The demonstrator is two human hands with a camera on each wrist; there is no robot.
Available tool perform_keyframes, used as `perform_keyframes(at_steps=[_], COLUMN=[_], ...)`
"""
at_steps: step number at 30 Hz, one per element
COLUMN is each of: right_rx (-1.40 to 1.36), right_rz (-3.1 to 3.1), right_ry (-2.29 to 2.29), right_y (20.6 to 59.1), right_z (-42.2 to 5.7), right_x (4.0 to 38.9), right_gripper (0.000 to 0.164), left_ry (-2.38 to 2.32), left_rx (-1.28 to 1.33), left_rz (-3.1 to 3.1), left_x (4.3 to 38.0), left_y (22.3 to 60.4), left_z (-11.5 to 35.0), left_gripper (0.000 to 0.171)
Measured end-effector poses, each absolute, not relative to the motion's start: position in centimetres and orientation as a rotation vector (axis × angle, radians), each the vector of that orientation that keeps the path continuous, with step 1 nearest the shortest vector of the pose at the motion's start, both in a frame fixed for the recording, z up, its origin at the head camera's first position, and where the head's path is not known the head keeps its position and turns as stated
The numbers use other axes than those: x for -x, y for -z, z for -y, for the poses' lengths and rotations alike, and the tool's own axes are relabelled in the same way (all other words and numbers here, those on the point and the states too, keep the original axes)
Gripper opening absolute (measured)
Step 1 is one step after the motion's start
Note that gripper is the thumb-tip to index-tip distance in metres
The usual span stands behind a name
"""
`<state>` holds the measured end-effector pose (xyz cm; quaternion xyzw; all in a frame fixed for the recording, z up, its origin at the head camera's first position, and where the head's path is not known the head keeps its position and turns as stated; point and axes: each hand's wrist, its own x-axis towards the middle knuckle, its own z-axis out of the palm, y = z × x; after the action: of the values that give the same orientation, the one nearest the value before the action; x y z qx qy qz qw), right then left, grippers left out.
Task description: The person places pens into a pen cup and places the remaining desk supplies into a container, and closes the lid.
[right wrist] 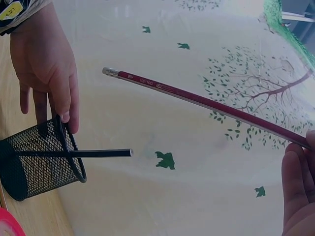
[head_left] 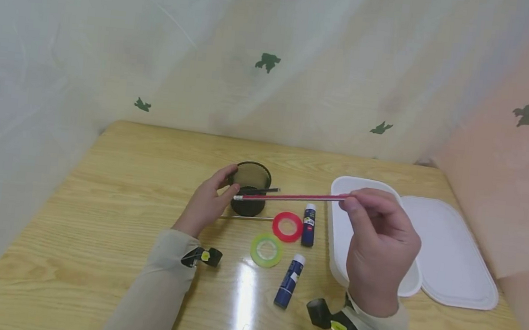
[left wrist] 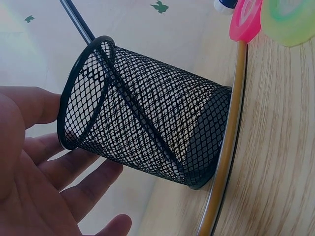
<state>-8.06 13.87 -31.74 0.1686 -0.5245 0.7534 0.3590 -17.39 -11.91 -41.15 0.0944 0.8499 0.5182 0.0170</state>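
Observation:
My left hand (head_left: 205,202) holds a black mesh pen cup (left wrist: 157,113) at its rim, thumb on one side and fingers along the other. A black pencil (right wrist: 103,153) leans inside the cup, its end sticking out past the rim. Between thumb and fingertips, my right hand (head_left: 381,245) pinches a red pencil (right wrist: 211,105) by one end. The pencil is raised above the table, its metal-capped eraser end pointing left and overlapping the cup in the head view.
Near the cup's base lies another pencil (head_left: 247,217). Red tape (head_left: 277,235), green tape (head_left: 255,257) and two glue sticks, one upper (head_left: 308,230) and one lower (head_left: 287,284), lie in front. At right are a white box (head_left: 339,254) and its lid (head_left: 456,258).

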Motion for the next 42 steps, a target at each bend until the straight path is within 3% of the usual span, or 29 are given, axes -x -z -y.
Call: perform_keyframes(at_steps=[42], right_rx=[-0.338], right_rz=[1.361], right_ry=[-1.915], right_y=[32.24], right_z=[-14.07], right_x=[8.54], right_gripper=[0.019], left_ry=[-1.619], left_rx=[-0.271], left_rz=[-2.633], left_x=[17.52], left_y=[41.33], left_z=[11.96], left_gripper=[0.054])
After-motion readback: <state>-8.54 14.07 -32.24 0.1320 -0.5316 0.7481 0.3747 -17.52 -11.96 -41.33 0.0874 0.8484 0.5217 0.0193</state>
